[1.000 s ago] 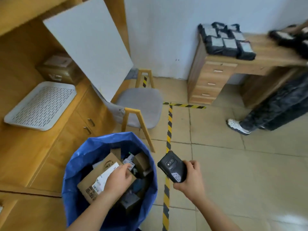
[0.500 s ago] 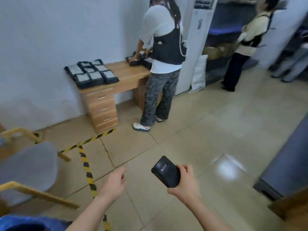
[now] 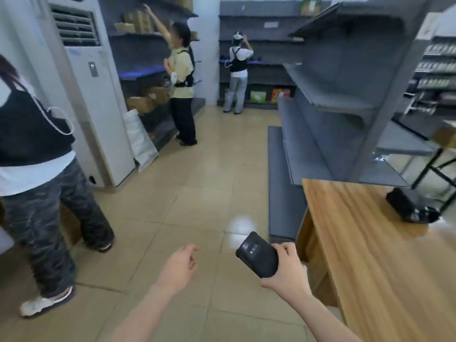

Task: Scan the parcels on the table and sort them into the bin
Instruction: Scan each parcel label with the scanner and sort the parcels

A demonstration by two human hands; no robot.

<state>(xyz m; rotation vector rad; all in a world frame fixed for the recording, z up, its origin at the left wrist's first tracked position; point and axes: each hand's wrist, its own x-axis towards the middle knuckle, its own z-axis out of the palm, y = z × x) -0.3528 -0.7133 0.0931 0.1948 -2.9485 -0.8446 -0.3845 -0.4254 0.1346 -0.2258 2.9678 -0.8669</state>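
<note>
My right hand [image 3: 287,272] grips a black handheld scanner [image 3: 257,254], held over the floor just left of a wooden table [image 3: 370,255]. One black wrapped parcel [image 3: 412,206] lies near the table's far right edge. My left hand [image 3: 179,266] hangs empty over the tiled floor, fingers loosely apart. The bin is out of view.
A person in patterned trousers [image 3: 47,198] stands close at the left. A white floor air conditioner [image 3: 96,95] rises behind them. Grey shelving [image 3: 333,102] lines the right beyond the table. Two more people [image 3: 182,77] work at far shelves.
My view has swung right from the blue bin, past the far desk, to the table and shelving. My left hand left the cardboard parcel in the bin and is now empty. The scanner stays in my right hand.
</note>
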